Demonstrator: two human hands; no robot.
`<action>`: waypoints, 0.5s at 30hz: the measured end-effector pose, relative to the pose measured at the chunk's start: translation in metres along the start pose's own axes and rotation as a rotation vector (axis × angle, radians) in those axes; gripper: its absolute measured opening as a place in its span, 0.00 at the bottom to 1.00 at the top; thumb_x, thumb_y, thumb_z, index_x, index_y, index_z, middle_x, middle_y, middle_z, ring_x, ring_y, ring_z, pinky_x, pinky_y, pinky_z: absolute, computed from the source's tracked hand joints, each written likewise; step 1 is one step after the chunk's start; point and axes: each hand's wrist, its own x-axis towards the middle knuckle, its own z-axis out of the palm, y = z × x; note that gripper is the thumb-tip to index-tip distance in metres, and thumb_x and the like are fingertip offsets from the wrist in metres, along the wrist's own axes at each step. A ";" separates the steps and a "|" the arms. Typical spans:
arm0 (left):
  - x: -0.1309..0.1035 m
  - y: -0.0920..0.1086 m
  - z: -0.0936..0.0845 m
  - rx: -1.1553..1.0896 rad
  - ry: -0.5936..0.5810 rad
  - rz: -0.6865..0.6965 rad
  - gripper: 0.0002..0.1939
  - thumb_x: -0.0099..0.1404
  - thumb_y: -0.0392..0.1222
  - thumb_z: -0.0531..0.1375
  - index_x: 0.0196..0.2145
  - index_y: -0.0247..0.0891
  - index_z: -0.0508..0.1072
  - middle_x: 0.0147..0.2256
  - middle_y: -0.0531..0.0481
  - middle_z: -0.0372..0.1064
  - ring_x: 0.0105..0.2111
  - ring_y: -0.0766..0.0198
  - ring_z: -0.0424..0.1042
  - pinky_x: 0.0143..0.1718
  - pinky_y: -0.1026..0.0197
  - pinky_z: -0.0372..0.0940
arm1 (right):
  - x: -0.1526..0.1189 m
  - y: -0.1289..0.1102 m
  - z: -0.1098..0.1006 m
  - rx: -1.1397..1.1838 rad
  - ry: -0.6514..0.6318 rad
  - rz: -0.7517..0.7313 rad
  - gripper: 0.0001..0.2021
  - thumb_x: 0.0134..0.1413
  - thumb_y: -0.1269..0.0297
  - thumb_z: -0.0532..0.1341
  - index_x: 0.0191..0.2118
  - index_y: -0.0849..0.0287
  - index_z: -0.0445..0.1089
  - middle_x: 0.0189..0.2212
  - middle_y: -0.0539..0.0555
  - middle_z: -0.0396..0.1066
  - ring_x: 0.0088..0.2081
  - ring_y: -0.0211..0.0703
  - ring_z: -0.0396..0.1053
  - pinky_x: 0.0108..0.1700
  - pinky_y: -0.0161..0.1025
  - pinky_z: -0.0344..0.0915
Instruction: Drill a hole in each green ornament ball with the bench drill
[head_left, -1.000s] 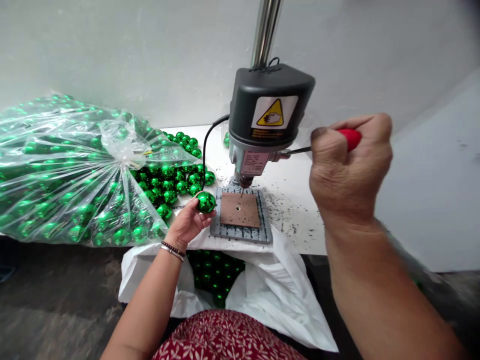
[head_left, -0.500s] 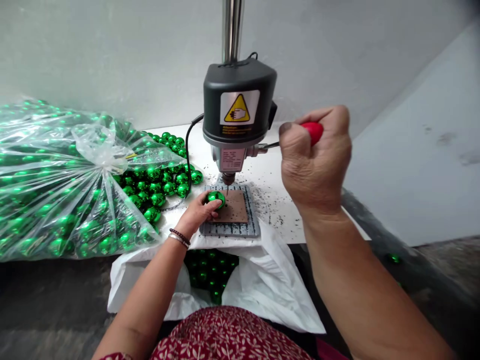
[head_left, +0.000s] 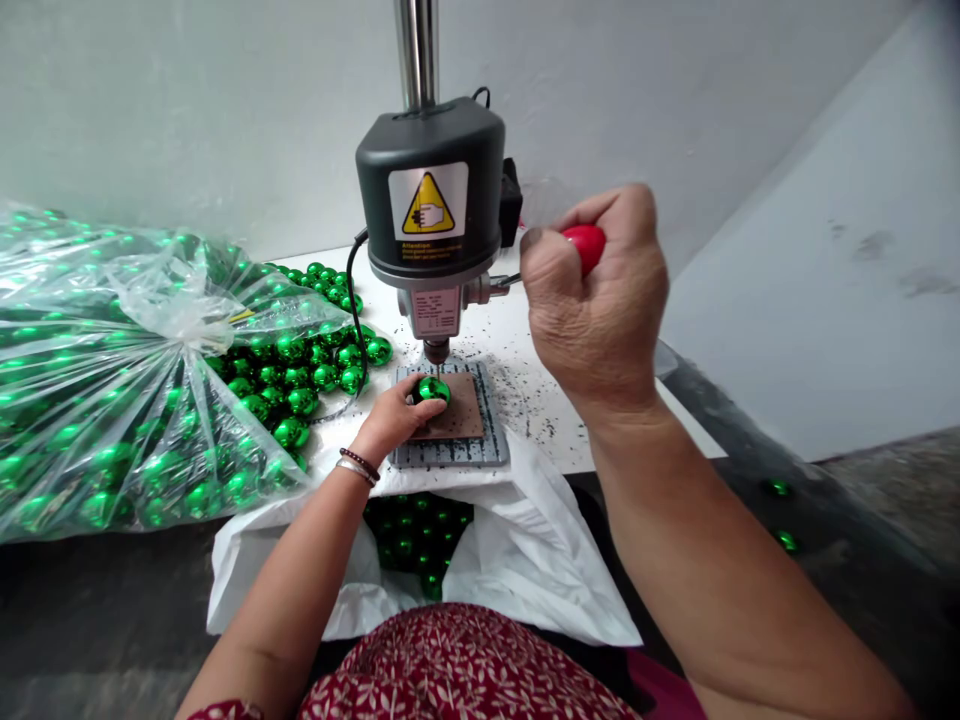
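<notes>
My left hand [head_left: 397, 412] grips a shiny green ball [head_left: 433, 391] over the brown board [head_left: 466, 408] on the drill press's grey base [head_left: 491, 445]. The thin drill bit [head_left: 440, 370] comes down at the ball's upper edge; whether it touches the ball I cannot tell. Up on the right, my right hand [head_left: 604, 295] is wrapped round the red knob [head_left: 587, 246] of the feed lever. The lever runs into the side of the drill press [head_left: 431, 200], which has a black housing with a yellow warning label.
A clear plastic bag [head_left: 112, 400] full of green balls lies at the left, with loose green balls [head_left: 300, 375] beside it. Dark shavings dot the white table [head_left: 562, 420]. Below its front edge, a white sack [head_left: 525, 570] holds more balls. Two balls lie on the floor at right.
The ball in my left hand has moved right, from beside the drill bit to under it. My right hand stays on the red knob. The whole view has shifted slightly.
</notes>
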 end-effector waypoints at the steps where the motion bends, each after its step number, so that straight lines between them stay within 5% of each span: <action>1: 0.000 0.003 0.001 0.056 0.017 0.019 0.29 0.52 0.43 0.72 0.53 0.38 0.77 0.31 0.54 0.75 0.28 0.66 0.71 0.33 0.65 0.68 | 0.000 0.000 0.000 0.001 0.003 -0.004 0.10 0.64 0.56 0.56 0.38 0.58 0.61 0.33 0.48 0.62 0.35 0.29 0.64 0.40 0.31 0.67; 5: -0.001 0.011 0.003 0.192 0.009 0.060 0.32 0.52 0.42 0.73 0.55 0.35 0.78 0.38 0.50 0.78 0.39 0.59 0.74 0.48 0.60 0.69 | 0.001 -0.002 -0.002 0.014 -0.009 0.001 0.11 0.64 0.54 0.55 0.38 0.58 0.60 0.34 0.48 0.62 0.34 0.28 0.61 0.38 0.30 0.66; 15: 0.002 0.004 0.007 0.088 -0.021 0.068 0.29 0.51 0.39 0.73 0.52 0.37 0.79 0.41 0.51 0.79 0.43 0.57 0.75 0.50 0.59 0.69 | -0.016 -0.003 -0.012 -0.014 0.002 0.010 0.09 0.58 0.57 0.57 0.33 0.56 0.61 0.26 0.46 0.63 0.27 0.30 0.58 0.33 0.34 0.61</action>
